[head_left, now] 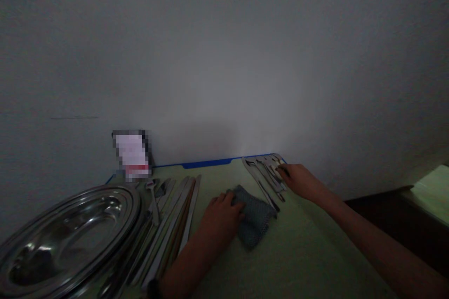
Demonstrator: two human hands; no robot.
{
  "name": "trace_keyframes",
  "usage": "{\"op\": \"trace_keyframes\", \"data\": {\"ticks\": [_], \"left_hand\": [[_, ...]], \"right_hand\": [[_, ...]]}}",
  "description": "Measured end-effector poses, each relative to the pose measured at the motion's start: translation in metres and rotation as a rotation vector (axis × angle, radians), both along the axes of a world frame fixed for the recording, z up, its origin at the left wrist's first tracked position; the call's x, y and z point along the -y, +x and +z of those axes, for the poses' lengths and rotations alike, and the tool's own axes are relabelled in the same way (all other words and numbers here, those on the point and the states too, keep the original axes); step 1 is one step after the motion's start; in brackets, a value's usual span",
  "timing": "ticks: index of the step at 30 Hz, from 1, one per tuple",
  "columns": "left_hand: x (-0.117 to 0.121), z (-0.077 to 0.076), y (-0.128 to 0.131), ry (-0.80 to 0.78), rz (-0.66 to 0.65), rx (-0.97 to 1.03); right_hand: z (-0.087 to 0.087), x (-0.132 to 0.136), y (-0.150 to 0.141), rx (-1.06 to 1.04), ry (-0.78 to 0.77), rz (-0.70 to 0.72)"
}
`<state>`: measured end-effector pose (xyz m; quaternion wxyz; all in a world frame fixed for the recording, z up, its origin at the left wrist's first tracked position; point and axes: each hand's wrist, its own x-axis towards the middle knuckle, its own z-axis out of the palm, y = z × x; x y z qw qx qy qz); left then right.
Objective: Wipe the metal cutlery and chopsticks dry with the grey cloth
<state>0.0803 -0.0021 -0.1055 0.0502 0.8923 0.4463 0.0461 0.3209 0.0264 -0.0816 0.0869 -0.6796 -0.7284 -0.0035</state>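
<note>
My left hand (224, 212) rests at the left edge of a grey cloth (254, 219), its fingers curled onto the fabric. The cloth lies crumpled on the pale green tabletop (301, 252). Reaching to the far right corner, my right hand (294, 178) has its fingers pinched together over a row of metal cutlery (263, 175). A piece of cutlery appears to be between those fingertips, but its kind is hidden. Left of my left hand lie several long metal utensils (171, 224), side by side, with a small fork (153, 201) across the far ones.
Shiny oval metal trays (75, 229) stand stacked at the left. Behind them a phone-like device (133, 154) with a blurred screen leans on the grey wall (224, 56). A blue strip (206, 164) edges the table's back. Another pale surface (433, 194) is at far right.
</note>
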Motion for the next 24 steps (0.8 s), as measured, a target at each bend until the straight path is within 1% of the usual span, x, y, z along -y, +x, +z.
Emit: {"op": "trace_keyframes", "data": {"ticks": [5, 7, 10, 12, 15, 16, 19, 21, 24], "left_hand": [[-0.006, 0.01, -0.007, -0.085, -0.066, 0.047], [-0.009, 0.016, -0.006, -0.082, -0.068, 0.024], [-0.019, 0.021, 0.007, -0.026, -0.062, -0.058], [-0.032, 0.02, 0.021, 0.013, -0.08, -0.06], [-0.061, 0.011, 0.042, 0.075, -0.068, 0.04], [-0.072, 0.005, 0.049, 0.088, -0.049, 0.079], [-0.102, -0.012, 0.063, 0.104, -0.007, 0.103], [-0.114, -0.023, 0.068, 0.1, 0.001, 0.11], [-0.123, -0.033, 0.071, 0.084, -0.007, 0.12]], "right_hand": [[-0.002, -0.025, 0.005, 0.066, -0.032, -0.053], [-0.003, -0.033, 0.006, 0.091, -0.058, -0.054], [-0.005, -0.042, 0.008, 0.103, -0.081, -0.054], [-0.007, -0.049, 0.01, 0.094, -0.08, -0.065], [-0.009, -0.056, 0.019, 0.068, -0.067, -0.083], [-0.009, -0.057, 0.022, 0.061, -0.058, -0.088], [-0.008, -0.057, 0.033, 0.046, -0.029, -0.097], [-0.006, -0.055, 0.037, 0.03, -0.013, -0.099], [-0.005, -0.052, 0.038, 0.029, -0.023, -0.116]]}}
